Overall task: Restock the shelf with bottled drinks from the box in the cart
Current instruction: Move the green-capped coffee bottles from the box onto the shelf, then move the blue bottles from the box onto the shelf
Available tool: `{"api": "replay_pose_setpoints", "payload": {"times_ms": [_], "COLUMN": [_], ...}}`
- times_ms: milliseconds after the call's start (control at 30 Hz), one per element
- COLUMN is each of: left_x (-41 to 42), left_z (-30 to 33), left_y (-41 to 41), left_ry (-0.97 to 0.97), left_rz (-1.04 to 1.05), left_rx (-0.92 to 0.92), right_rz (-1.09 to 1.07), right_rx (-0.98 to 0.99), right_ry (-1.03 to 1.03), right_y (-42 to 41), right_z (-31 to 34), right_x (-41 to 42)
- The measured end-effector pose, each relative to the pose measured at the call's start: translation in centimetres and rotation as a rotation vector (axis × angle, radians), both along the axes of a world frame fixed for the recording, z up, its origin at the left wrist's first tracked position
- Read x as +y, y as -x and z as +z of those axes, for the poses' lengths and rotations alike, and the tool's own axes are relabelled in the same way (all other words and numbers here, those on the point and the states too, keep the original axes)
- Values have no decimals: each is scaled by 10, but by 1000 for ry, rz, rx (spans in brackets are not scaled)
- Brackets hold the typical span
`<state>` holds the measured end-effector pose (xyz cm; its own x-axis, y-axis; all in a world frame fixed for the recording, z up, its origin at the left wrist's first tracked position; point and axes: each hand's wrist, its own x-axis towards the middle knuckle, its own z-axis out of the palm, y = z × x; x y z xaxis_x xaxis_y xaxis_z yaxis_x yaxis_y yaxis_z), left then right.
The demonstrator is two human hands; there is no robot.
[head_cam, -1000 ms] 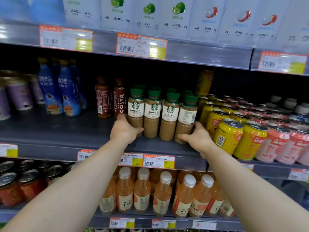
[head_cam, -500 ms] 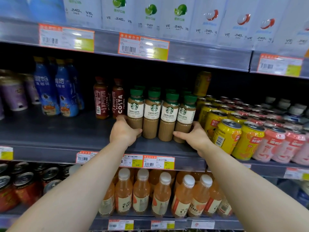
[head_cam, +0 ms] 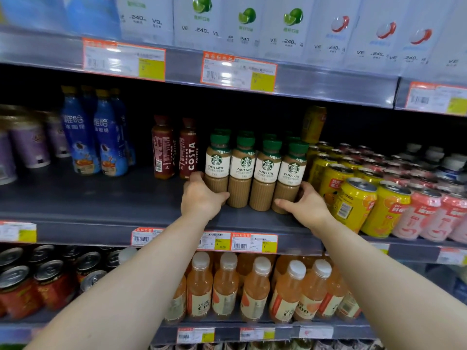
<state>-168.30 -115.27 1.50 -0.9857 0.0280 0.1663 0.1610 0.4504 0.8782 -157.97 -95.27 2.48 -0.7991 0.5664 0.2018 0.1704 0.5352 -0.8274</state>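
Green-capped brown latte bottles (head_cam: pixel 255 173) stand on the grey metal shelf (head_cam: pixel 106 205); left hand (head_cam: pixel 201 198) and right hand (head_cam: pixel 304 204) grip the row's ends; squeezing unevenly could topple them onto the yellow cans (head_cam: pixel 353 200) just right

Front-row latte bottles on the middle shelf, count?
4, side by side: first gripped by the left hand, second, third, fourth gripped by the right hand. More green caps sit behind, partly hidden.

Grey metal store shelving (head_cam: pixel 101 198) in tiers, orange-and-yellow paper price tags (head_cam: pixel 238 70) at twelve o'clock, glare on edge strips
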Motion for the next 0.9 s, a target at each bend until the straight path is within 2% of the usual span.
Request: {"api": "replay_pose_setpoints", "payload": {"times_ms": [67,167,233,300,367,467,533,667,767,900], "left_x": [-2,-3,-2,2,6,12,19,55,96,157], "left_z": [3,3,0,-4,-7,-12,-15,-19,-29,-39], "left_y": [-5,-19,-31,-43,-59,-88,-114,-193,-277,-376], "left_ry": [-53,-67,-6,112,287,595,709,802,799,798], "left_rz": [82,125,67,-1,-102,-283,-367,-489,-614,-786], "left_rx": [91,328,443,511,505,450,403,345,340,392], "right_rz": [-55,-191,-243,-208,-152,-120,-139,-173,-230,-348], "right_rx": [29,103,106,99,37,-157,-242,-399,-534,-613], "right_ry": [-108,-219,-277,-322,-396,-535,-595,-628,-624,-569], "right_y": [-2,-10,-20,-30,-42,-71,-103,-196,-288,-401], "right_z": [-1,-8,-12,-16,-21,-28,-28,-34,-41,-44], "right_x": [-8,-21,-33,-46,-53,-54,-51,-26,3,42]}}
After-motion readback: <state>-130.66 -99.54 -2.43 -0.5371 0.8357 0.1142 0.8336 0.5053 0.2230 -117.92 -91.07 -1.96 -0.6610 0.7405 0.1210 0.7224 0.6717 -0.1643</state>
